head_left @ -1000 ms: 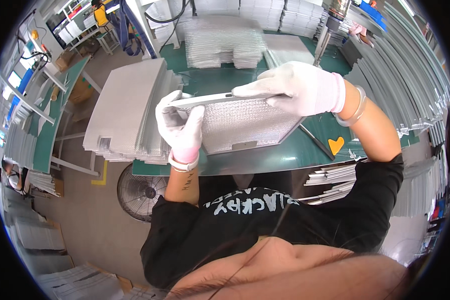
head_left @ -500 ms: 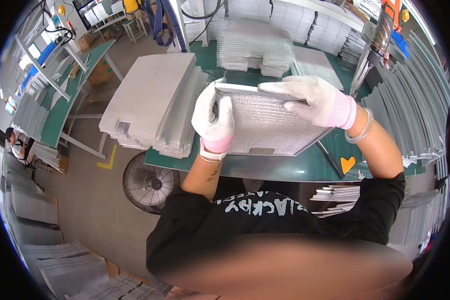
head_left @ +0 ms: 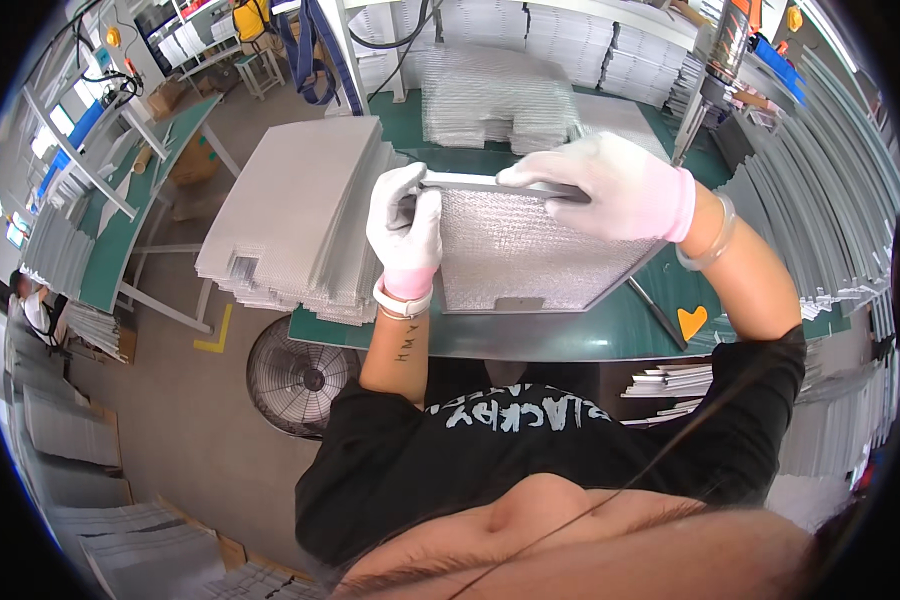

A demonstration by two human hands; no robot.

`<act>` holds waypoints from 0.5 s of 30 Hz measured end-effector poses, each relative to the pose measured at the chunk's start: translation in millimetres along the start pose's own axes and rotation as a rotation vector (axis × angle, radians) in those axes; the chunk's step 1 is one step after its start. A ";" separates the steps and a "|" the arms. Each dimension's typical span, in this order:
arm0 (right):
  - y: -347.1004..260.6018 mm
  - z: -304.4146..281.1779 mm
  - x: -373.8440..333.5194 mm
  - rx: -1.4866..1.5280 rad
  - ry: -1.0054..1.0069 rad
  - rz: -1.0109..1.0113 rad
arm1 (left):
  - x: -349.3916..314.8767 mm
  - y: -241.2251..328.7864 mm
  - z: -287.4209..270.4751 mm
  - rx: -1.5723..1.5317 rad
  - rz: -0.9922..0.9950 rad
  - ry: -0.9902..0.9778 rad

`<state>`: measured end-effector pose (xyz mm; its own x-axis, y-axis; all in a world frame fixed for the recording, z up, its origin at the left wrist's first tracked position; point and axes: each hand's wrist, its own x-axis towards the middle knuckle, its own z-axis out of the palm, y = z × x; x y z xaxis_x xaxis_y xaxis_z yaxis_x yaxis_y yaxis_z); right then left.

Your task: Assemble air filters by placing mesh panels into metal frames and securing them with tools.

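A rectangular silver mesh filter panel [head_left: 530, 255] with a thin metal frame lies in front of me, its far edge tilted up off the bench. My left hand [head_left: 406, 225], in a white glove with a pink cuff, pinches the far left corner. Gloved the same way, my right hand [head_left: 610, 188] closes on the far rim, thumb below and fingers along the top; it hides the far right corner. A small notched patch [head_left: 519, 304] shows on the panel's near edge.
Left of the panel stands a tall stack of mesh sheets [head_left: 290, 190]. Another mesh stack [head_left: 495, 95] is behind it. On the green bench [head_left: 570, 342] lie a dark slim tool [head_left: 658, 314] and an orange heart-shaped piece [head_left: 691, 322]. A floor fan [head_left: 305, 375] stands below left.
Both hands and the panel's far edge have shifted slightly left and down in the picture. The right hand is a little higher over the rim. The holds look alike.
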<state>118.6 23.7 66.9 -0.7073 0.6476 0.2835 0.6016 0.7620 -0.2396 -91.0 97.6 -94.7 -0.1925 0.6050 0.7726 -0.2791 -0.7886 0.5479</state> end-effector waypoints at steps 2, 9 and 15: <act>-4.7 -1.4 15.7 -0.082 -0.123 0.076 | 1.3 -0.8 1.0 0.006 0.086 -0.050; 2.4 34.1 26.9 -0.200 -0.047 0.094 | -1.7 -14.2 -0.5 0.063 0.135 -0.244; -10.4 5.6 -73.6 -0.219 0.779 0.001 | 11.8 -9.4 -0.5 0.173 -0.010 -0.131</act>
<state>162.4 -31.8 43.3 -0.2936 0.3998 0.8683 0.7179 0.6920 -0.0759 -91.1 112.2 -90.9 -0.0632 0.6022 0.7958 -0.1129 -0.7966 0.5939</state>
